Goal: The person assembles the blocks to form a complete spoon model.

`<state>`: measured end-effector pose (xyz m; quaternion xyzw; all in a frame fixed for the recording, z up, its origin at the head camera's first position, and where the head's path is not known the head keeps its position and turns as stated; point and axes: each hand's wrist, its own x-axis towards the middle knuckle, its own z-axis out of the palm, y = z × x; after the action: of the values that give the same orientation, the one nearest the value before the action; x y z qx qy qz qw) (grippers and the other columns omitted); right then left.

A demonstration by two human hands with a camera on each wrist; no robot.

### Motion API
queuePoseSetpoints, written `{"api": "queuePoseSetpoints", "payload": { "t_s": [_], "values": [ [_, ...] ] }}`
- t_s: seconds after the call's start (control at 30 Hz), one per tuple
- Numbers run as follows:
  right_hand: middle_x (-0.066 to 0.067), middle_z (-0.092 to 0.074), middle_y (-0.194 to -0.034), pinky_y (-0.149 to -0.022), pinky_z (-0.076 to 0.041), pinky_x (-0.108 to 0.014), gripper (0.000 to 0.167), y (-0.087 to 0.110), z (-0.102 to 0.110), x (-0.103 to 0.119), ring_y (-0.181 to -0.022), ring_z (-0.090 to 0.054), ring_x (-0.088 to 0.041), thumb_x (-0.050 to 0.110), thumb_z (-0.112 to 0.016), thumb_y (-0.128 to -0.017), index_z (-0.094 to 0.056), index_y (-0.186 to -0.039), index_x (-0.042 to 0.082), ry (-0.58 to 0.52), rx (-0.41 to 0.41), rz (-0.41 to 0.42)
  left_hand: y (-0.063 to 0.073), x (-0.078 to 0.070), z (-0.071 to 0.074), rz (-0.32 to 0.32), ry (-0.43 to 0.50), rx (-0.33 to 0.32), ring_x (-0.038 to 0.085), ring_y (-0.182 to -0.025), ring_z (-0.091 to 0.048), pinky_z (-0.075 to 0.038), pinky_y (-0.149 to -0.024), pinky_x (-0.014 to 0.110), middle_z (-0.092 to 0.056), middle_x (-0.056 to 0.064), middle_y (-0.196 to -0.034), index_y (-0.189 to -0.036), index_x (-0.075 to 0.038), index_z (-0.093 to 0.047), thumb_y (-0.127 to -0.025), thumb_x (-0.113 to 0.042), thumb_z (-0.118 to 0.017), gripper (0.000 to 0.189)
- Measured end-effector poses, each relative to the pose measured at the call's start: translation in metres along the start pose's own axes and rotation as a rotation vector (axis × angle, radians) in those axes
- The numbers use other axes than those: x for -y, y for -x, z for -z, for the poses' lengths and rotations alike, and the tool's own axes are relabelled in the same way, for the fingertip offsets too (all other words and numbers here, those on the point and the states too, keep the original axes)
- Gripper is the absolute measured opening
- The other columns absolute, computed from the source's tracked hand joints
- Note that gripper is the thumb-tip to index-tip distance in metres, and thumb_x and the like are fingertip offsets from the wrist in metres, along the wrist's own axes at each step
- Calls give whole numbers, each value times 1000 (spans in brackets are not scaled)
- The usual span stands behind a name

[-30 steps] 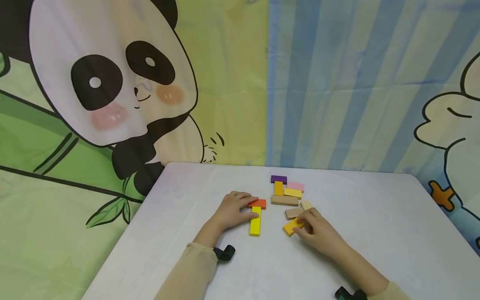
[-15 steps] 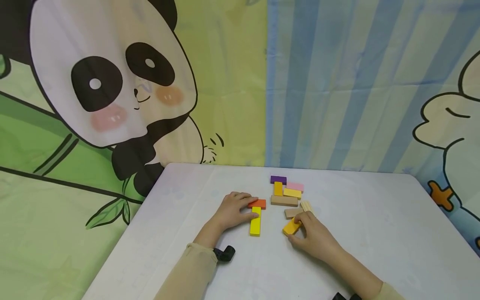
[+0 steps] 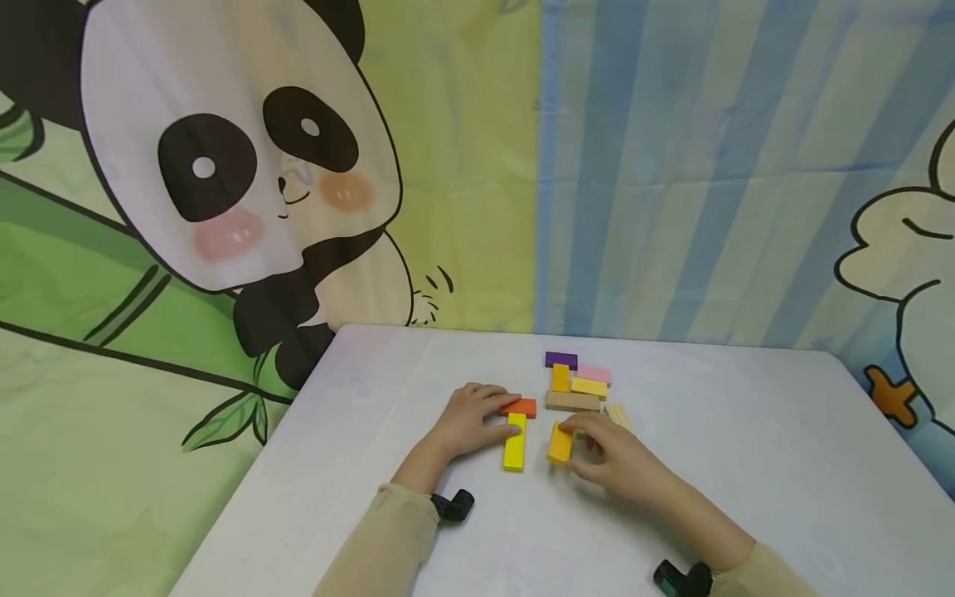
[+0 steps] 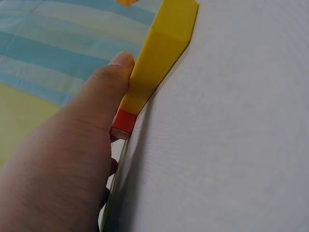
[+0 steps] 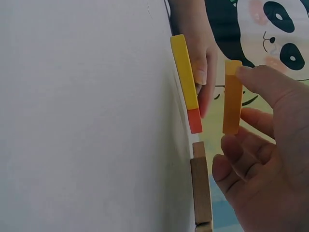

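My right hand (image 3: 627,456) pinches an orange-yellow wooden block (image 3: 559,444) between thumb and fingers. In the right wrist view that block (image 5: 232,99) is raised off the white table. Across from it lies a bright yellow block (image 3: 514,452), its far end against a red-orange block (image 3: 525,408). The left hand (image 3: 464,424) rests beside these two, a fingertip on the red one and the thumb on the yellow. The left wrist view shows the thumb (image 4: 113,77) along the yellow block's side (image 4: 159,53), with the other fingers mostly hidden.
Behind the hands, a long tan block (image 3: 573,401) lies with purple (image 3: 561,360), pink (image 3: 594,375), orange (image 3: 560,377) and yellow (image 3: 589,387) blocks. Pale ridged pieces (image 3: 618,416) sit just beyond the right hand. The white table (image 3: 746,431) meets a printed curtain (image 3: 671,166).
My right hand has picked up the orange-yellow block, moved it left toward the yellow one and turned it more upright in view. The left hand keeps its place; the head view shifted slightly.
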<state>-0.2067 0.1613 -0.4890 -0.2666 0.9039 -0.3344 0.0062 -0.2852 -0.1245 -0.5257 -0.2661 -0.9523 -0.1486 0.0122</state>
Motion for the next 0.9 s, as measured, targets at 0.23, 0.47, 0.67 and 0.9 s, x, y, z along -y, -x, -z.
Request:
{"api": "queuePoseSetpoints", "payload": {
  "t_s": [0.23,0.47,0.67,0.9],
  "values": [
    [12,-56,-119,-73,-47,-21,55,-19,-18,15,-89,-52,-12,46,-72,-88,-56,-137,26,-37,109,76,0,0,0,-17,-7,-13,25,-133,-45,-33,-113,53,-53,-7,-145,-145,-43,-46,-87,-76,-48,67],
    [12,-52,-129,-83,-47,-22,60,-19,-41,27,-97,-52,-8,47,-70,-89,-54,-141,22,-75,195,115,0,2,1,-23,-5,-22,24,-134,-45,-33,-114,50,-54,-8,-144,-145,-42,-47,-88,-72,-53,64],
    [16,-50,-133,-101,-47,-28,59,-15,-45,27,-112,-52,-5,48,-71,-88,-53,-140,27,-96,223,144,-1,4,-1,-9,4,-17,23,-135,-43,-32,-115,50,-53,-9,-144,-145,-44,-47,-87,-73,-53,65],
    [15,-47,-132,-104,-46,-28,52,-13,-50,26,-114,-50,-4,48,-72,-88,-56,-134,30,-68,243,201,-2,6,-4,-10,2,-17,23,-135,-44,-33,-114,49,-53,-9,-144,-145,-44,-46,-87,-73,-53,65]
  ]
}}
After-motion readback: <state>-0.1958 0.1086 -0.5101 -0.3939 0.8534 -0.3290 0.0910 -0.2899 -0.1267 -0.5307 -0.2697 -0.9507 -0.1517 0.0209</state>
